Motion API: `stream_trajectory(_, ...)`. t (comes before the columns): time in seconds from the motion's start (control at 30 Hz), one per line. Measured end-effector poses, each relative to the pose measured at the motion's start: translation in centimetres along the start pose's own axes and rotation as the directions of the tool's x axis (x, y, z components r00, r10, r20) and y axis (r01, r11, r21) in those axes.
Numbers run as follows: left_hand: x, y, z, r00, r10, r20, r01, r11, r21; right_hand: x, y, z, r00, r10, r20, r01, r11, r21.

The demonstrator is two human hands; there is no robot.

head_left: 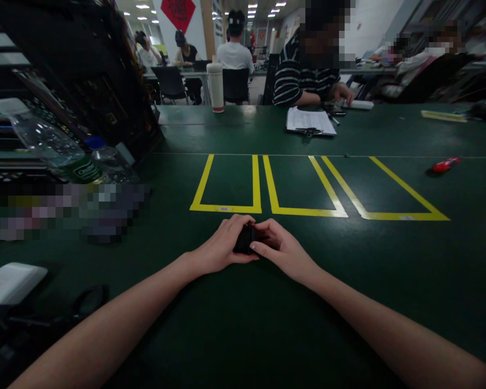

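Both bare hands met around a small, dark black, block-like object (246, 239), which sat low over the dark green table (372, 275), just on the near side of the yellow tape. Taking that object as the clock's centre, the left hand (217, 246) came in from 9 o'clock and was wrapped around it, thumb on the near side and fingers on the far side. The right hand (287, 249) came from 3 o'clock, bent into a narrow pinch, its thumb and fingertips on the object's right edge. Whether the object touched the tabletop could not be told.

Three open-ended yellow tape outlines (303, 212) lay ahead, at 11, 2 and between 2 and 3 o'clock. A white paper stack on a clipboard (311, 122) rested at 1 o'clock, before a person in a black-and-white striped shirt (288, 81). A tall cream cylindrical tumbler with a red base (216, 89) stood between 11 and 12. At 10 o'clock leaned a clear plastic bottle with a blue cap (107, 162); a small glossy red object (445, 165) lay between 2 and 3.
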State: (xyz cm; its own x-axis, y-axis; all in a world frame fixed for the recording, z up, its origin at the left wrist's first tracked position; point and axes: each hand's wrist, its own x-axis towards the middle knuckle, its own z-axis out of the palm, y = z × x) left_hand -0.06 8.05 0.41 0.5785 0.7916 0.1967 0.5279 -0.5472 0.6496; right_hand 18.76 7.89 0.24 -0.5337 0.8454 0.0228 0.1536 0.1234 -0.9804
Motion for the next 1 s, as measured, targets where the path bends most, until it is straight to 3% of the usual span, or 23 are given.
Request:
stream_trajectory(0.2,0.01,0.24,-0.25,1.000,-0.009,0.022,0.010,1.000,-0.009,-0.12,-0.26,-0.15,0.999,-0.048,0.020,0.048,0.999,0.004)
stream_trajectory(0.5,0.15,-0.05,-0.01,0.999,0.047,-0.017,-0.047,0.999,0.016,0.18,0.10,0.46,0.997,-0.022,-0.075,0.018,0.999,-0.048)
stream_trajectory(0.73,0.10,0.12,-0.12,0.997,0.073,-0.021,-0.072,0.997,0.040,0.10,0.27,0.08,0.998,-0.063,0.001,0.063,0.997,0.035)
stream_trajectory(1.0,-0.12,-0.25,0.02,0.996,0.087,-0.035,-0.085,0.996,0.039,0.10,0.08,0.28,0.997,-0.063,-0.040,0.064,0.998,0.020)
